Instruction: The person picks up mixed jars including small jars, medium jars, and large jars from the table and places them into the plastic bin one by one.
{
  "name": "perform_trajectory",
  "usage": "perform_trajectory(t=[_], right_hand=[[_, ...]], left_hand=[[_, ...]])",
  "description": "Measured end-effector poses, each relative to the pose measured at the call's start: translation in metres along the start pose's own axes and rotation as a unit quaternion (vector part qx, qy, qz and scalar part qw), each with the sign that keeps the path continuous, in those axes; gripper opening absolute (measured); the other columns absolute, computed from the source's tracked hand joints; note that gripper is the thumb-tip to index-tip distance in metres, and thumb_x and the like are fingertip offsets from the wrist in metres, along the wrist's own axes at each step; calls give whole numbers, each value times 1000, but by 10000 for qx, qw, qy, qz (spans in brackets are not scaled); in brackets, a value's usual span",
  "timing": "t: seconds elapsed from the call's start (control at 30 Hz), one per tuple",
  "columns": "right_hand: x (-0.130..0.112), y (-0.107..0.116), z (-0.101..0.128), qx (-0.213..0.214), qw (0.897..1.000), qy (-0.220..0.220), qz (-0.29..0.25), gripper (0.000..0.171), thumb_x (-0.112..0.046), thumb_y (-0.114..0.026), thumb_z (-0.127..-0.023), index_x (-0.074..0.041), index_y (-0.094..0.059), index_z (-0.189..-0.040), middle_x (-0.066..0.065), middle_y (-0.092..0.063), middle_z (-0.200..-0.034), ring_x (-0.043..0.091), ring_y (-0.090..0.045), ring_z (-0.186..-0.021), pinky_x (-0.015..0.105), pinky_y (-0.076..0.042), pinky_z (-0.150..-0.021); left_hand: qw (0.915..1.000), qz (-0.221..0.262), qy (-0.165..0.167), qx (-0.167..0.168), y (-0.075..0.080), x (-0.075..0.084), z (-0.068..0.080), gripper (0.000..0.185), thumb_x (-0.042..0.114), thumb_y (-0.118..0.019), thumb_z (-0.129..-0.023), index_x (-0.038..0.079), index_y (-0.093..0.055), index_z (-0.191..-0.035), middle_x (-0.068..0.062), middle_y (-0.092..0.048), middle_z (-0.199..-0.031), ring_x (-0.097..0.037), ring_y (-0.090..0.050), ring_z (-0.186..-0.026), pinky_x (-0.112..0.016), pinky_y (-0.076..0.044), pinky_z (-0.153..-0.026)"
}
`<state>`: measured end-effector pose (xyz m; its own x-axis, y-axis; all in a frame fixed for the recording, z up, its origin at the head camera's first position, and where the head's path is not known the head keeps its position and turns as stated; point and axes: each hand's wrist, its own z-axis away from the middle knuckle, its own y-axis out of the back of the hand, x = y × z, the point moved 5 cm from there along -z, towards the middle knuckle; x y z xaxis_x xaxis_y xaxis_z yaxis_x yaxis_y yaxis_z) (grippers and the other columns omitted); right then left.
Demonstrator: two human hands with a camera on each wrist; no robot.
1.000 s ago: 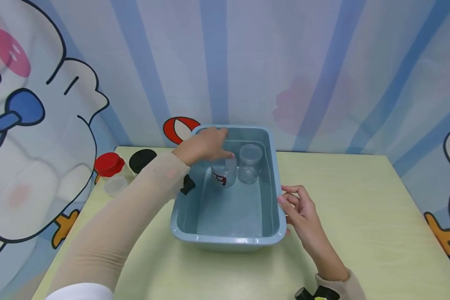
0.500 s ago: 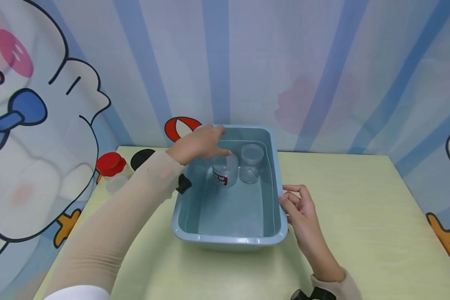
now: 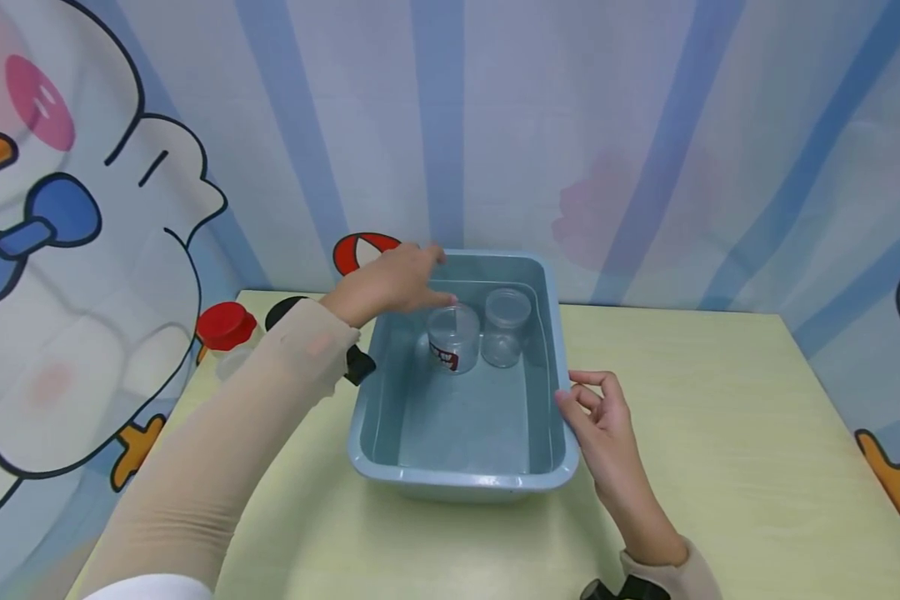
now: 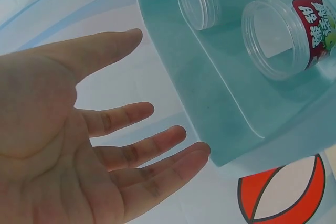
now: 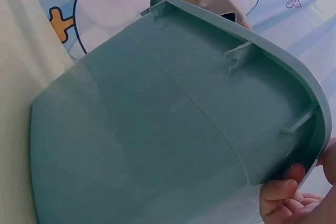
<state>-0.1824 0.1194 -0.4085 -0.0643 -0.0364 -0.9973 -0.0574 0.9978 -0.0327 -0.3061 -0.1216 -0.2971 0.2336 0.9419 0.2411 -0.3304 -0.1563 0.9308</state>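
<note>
A pale blue plastic basin (image 3: 461, 479) holds two clear jars standing side by side. One jar (image 3: 453, 342) bears a red and white label; its screw-threaded mouth shows in the left wrist view. Beside it stands a narrower clear jar (image 3: 504, 333). My left hand (image 3: 390, 283) is over the basin's far left corner with its thumb near the labelled jar's top. In the left wrist view this hand's palm shows bare, its fingers spread and holding nothing. My right hand (image 3: 607, 442) grips the basin's right rim, thumb on top and fingertips (image 5: 281, 190) curled beneath.
Left of the basin, a red-lidded jar (image 3: 227, 326) stands on the pale wooden table (image 3: 682, 400). A black lid (image 3: 281, 310) and a translucent container (image 3: 232, 362) are partly hidden by my left sleeve. A printed curtain (image 3: 510, 125) hangs behind the table.
My left hand has drawn back a little to the left, its thumb moving off from above the labelled jar. The right hand keeps its grip on the rim.
</note>
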Motion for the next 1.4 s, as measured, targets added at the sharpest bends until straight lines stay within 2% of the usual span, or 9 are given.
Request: perform_trajectory(t=[0.13,0.33,0.5,0.7,1.2,1.4], right_hand=[[2,1,-1,39,10000,15,21,34,-7,-56,-102,4,-39,-129,1,-67,-87,19,-69,-82,28,-58,-74],[3,1,-2,24,9999,32,94,37,-11,-59,-101,1,-40,-130,11,-67,-88,20,-68,-81,28,-58,-73],[4,1,-3,6,9999,20,117,37,-11,-59,-101,1,-40,-130,12,-67,-90,20,-68,-81,29,-58,-74],[5,1,-4,-11,9999,14,113,36,-11,-59,-101,0,-40,-130,20,-66,-94,21,-70,-83,30,-58,-74],[5,2,-5,-128,9999,107,9,36,-11,-58,-102,2,-39,-130,16,-67,-93,18,-70,-80,30,-59,-73],[5,2,-5,-137,9998,106,79,37,-11,-58,-102,2,-38,-130,6,-68,-90,18,-70,-82,31,-59,-76]], left_hand=[[10000,-13,-35,60,3,-2,2,70,42,-65,-95,6,-38,-149,-18,-43,-147,-32,-43,-131,-48,-44,-103],[9998,33,27,177,7,-6,6,72,44,-67,-94,6,-39,-148,-18,-46,-144,-31,-47,-128,-47,-45,-102],[9998,56,56,194,10,-11,10,72,43,-67,-95,4,-39,-148,-19,-45,-144,-32,-47,-129,-49,-45,-101],[9997,74,98,201,14,-16,16,71,44,-66,-95,5,-38,-148,-20,-43,-146,-33,-46,-130,-49,-44,-101],[9994,-45,147,307,19,-32,26,70,43,-64,-96,4,-37,-148,-18,-44,-145,-34,-43,-132,-48,-42,-102],[9990,-123,179,385,21,-40,32,69,43,-66,-95,0,-41,-143,-19,-51,-135,-35,-48,-126,-49,-42,-102]])
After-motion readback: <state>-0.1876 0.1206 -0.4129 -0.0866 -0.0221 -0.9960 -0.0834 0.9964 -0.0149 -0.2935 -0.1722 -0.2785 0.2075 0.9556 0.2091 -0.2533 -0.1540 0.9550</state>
